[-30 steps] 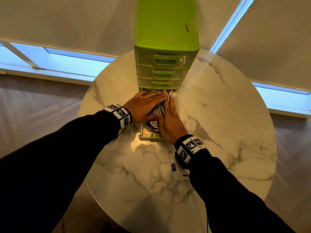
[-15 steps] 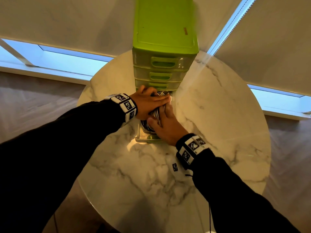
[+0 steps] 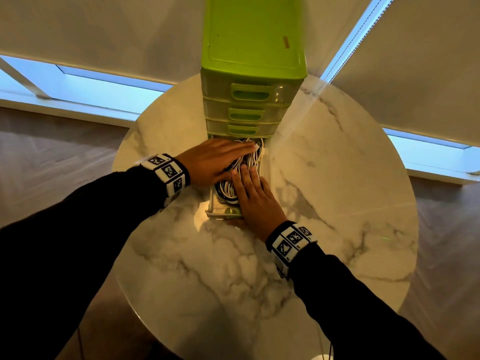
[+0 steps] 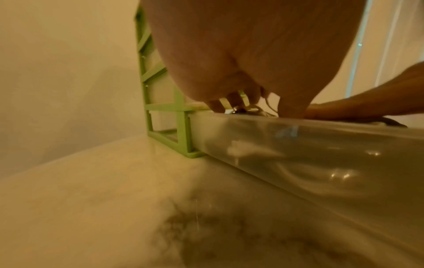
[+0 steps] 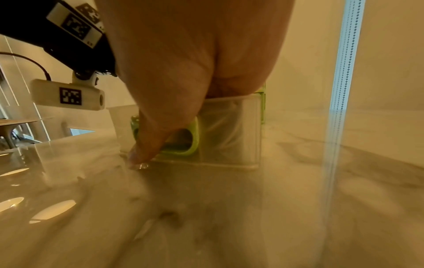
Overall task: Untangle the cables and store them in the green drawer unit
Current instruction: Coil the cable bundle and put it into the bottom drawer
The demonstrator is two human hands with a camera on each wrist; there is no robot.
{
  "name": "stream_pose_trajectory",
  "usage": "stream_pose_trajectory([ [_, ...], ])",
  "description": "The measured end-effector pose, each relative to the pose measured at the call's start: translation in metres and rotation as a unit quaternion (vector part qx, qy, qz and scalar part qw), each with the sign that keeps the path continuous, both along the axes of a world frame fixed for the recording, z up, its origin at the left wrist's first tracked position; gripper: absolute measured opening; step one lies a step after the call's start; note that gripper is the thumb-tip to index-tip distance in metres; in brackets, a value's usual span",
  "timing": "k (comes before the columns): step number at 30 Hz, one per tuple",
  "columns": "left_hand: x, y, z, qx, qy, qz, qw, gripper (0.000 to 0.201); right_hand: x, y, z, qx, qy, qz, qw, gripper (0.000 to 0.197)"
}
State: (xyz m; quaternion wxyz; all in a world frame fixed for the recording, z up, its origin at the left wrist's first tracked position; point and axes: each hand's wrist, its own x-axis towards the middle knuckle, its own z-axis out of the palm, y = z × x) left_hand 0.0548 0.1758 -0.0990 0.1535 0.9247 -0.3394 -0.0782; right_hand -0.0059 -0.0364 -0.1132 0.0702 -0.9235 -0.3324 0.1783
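A green drawer unit [image 3: 253, 48] stands at the far side of a round marble table [image 3: 337, 178]. Its bottom drawer [image 3: 223, 213] is pulled out toward me and holds a bundle of white and black cables [image 3: 250, 159]. My left hand [image 3: 215, 159] lies flat across the cables, fingers straight, pressing down. My right hand [image 3: 255, 193] rests on the near right part of the drawer, fingers straight on the cables. In the right wrist view its thumb [image 5: 149, 145] hangs in front of the drawer's green handle [image 5: 192, 143]. The left wrist view shows the drawer's clear side wall [image 4: 321, 154].
Three shut drawers [image 3: 249, 113] sit above the pulled-out one. Window blinds [image 3: 104, 29] hang behind the table. The marble top [image 3: 233, 268] stretches bare toward me; the table's rim [image 3: 413, 229] curves round on the right.
My left hand has flattened and spread over the cables. My right hand has slid back toward the drawer's front, its fingers now straight on the cables.
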Motion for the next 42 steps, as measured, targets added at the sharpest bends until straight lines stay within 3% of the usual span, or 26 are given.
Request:
stream_pose_trajectory([
  [2,0.003,-0.005,0.004,0.005,-0.064,-0.022,0.998,0.073,0.000,0.001,0.000,-0.002,-0.005,0.001,1.000,0.119],
  [4,0.011,-0.009,0.004,0.062,-0.109,-0.070,0.990,0.078,0.001,0.000,0.001,-0.010,-0.011,0.006,1.000,0.118],
  [9,0.021,-0.017,0.010,0.157,-0.075,-0.058,0.983,0.084,-0.003,-0.003,0.001,0.006,-0.034,0.004,0.999,0.102],
  [13,0.007,-0.020,0.004,0.183,-0.099,-0.012,0.978,0.082,0.000,-0.001,0.003,0.022,-0.016,-0.010,1.000,0.115],
  [16,-0.002,-0.014,-0.003,0.111,-0.099,0.033,0.988,0.069,0.004,0.000,0.004,0.013,0.007,-0.019,1.000,0.125],
  [21,0.001,0.002,-0.013,-0.136,-0.059,0.104,0.983,0.037,0.011,0.007,0.018,-0.032,-0.009,-0.017,0.999,0.119],
  [23,0.002,0.002,-0.009,-0.166,-0.022,0.158,0.973,0.033,0.011,0.006,0.025,-0.047,0.025,-0.009,0.999,0.125],
  [26,0.002,-0.002,-0.005,-0.179,-0.049,0.189,0.964,0.029,0.013,0.006,0.034,-0.061,0.021,0.000,0.998,0.128],
  [29,0.001,-0.008,0.000,-0.084,-0.124,0.234,0.961,0.040,0.020,0.004,0.040,-0.070,0.021,0.020,0.997,0.126],
  [33,-0.004,-0.014,0.004,-0.042,-0.110,0.405,0.907,0.084,0.027,0.005,0.043,-0.066,0.026,0.044,0.997,0.128],
  [36,-0.001,-0.009,-0.001,-0.124,-0.034,0.514,0.848,0.126,0.030,0.005,0.045,-0.059,0.056,0.054,0.995,0.126],
  [38,0.005,-0.002,-0.007,-0.241,0.042,0.501,0.830,0.143,0.032,0.003,0.045,-0.056,0.057,0.057,0.995,0.126],
  [40,0.010,0.001,-0.012,-0.343,0.104,0.437,0.825,0.140,0.034,0.002,0.045,-0.062,0.059,0.065,0.994,0.127],
  [42,0.013,0.000,-0.015,-0.381,0.129,0.418,0.815,0.129,0.040,0.001,0.046,-0.074,0.054,0.080,0.993,0.127],
])
